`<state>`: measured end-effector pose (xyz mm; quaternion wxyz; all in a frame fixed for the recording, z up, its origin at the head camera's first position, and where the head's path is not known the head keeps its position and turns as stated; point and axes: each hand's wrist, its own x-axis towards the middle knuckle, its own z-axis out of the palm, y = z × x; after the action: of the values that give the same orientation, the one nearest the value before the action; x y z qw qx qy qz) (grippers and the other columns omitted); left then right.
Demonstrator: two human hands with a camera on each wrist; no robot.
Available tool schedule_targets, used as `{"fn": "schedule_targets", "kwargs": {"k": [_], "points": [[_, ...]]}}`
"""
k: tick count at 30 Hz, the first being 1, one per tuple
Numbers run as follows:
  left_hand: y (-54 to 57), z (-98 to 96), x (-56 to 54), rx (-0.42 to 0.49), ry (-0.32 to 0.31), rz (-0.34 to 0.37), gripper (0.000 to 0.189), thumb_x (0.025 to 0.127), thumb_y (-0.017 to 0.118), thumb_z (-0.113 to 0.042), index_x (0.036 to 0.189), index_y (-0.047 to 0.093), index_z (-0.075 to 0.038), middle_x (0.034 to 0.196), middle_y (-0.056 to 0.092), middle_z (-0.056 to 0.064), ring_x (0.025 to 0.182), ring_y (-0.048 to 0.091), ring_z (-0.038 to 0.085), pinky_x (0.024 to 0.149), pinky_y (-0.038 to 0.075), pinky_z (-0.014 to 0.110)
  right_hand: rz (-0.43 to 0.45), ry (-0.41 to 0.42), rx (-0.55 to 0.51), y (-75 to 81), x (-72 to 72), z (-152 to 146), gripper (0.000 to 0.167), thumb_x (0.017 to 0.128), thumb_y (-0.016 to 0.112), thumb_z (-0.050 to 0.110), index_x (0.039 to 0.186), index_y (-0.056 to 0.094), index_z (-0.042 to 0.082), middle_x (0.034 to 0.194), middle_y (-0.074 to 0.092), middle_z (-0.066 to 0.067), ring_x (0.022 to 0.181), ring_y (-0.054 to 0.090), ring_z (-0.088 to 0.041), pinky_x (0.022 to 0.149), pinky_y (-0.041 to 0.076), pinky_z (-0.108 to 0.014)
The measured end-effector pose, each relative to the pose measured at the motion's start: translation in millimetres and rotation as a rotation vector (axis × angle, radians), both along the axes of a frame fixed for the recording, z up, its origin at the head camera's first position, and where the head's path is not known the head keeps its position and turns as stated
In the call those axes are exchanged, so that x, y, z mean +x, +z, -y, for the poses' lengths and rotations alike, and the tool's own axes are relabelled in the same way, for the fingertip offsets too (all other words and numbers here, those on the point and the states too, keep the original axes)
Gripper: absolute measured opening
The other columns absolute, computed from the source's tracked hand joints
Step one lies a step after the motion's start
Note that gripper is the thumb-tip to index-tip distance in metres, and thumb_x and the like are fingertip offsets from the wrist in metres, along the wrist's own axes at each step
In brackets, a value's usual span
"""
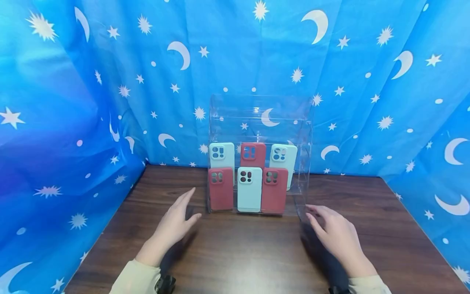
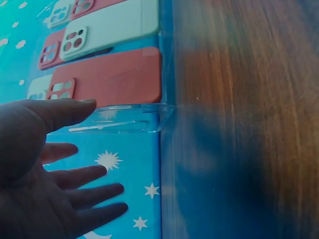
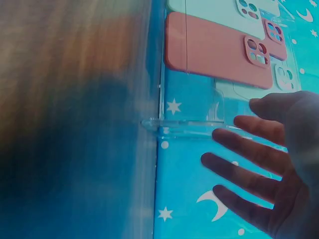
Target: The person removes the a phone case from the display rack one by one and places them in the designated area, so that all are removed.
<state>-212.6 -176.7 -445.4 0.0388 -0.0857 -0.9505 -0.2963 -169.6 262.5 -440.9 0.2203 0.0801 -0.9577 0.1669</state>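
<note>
A clear stepped display rack [image 1: 257,119] stands on the table with phone cases leaning in its two lower tiers. In front are a red case [image 1: 221,194], a pale mint case [image 1: 249,194] and another red case [image 1: 274,196]. Behind them show a mint case [image 1: 225,161], a red case [image 1: 255,162] and a mint case [image 1: 291,165], each partly covered. My left hand [image 1: 175,220] is beside the rack's left side, fingers straight and spread, holding nothing. On the other side my right hand [image 1: 335,232] has relaxed, extended fingers, its fingertips close to the rack's lower right corner.
The rack's upper tiers hold no cases. Under it lies a dark wood-grain table [image 1: 235,253]. A blue curtain [image 1: 235,53] with white moons and stars hangs behind and at both sides.
</note>
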Motion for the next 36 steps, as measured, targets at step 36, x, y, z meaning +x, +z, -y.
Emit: {"fn": "schedule_targets", "kwargs": {"k": [36], "points": [[-27.6, -30.9, -34.2, 0.328, -0.086, -0.006, 0.086, 0.088, 0.078, 0.003, 0.161, 0.034, -0.012, 0.157, 0.045, 0.024, 0.123, 0.066, 0.039, 0.095, 0.06, 0.035, -0.175, 0.13, -0.256, 38.0, -63.0, 46, 0.039, 0.097, 0.073, 0.016, 0.136, 0.067, 0.015, 0.118, 0.068, -0.006, 0.083, 0.067, -0.022, 0.067, 0.054, -0.037]]}}
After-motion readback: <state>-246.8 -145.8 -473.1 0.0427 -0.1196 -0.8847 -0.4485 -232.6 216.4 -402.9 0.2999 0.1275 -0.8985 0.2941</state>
